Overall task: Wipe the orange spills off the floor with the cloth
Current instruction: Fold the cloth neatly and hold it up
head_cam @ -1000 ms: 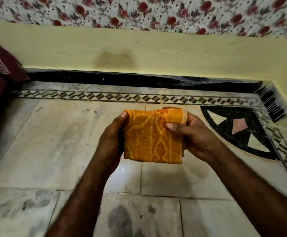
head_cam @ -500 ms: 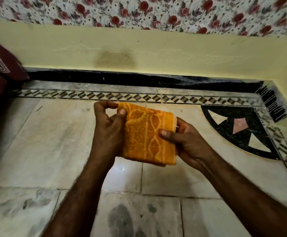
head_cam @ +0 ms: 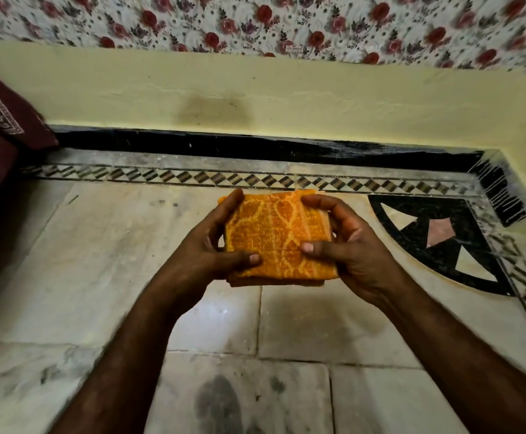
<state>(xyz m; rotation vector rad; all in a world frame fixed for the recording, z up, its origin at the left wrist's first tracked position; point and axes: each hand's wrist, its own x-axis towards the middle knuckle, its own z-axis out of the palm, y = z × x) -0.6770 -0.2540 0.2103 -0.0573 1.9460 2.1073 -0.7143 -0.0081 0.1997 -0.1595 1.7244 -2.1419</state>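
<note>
Cloth (head_cam: 279, 238) — orange, folded square (paler pattern) | left hand (head_cam: 207, 245) and right hand (head_cam: 346, 245) — both grip it

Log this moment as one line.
cloth: folded, held above floor | left hand: grips left edge | right hand: grips right edge

A floor (head_cam: 98, 261) of pale marble slabs is shown, veined with grey and divided by thin joints. Along the far wall it is edged by a black band (head_cam: 224, 145) and, just inside that, a border strip (head_cam: 255, 180) of dark and light diamonds. In the right corner a black quarter-circle inlay (head_cam: 424, 214) is set, with pink and cream triangles inside; a faint orange tinge (head_cam: 449, 284) is seen along its curved edge. A dark smudge (head_cam: 218, 402) is seen on the nearest slab. At the left edge the floor is met by dark red patterned fabric (head_cam: 1, 136).
</note>
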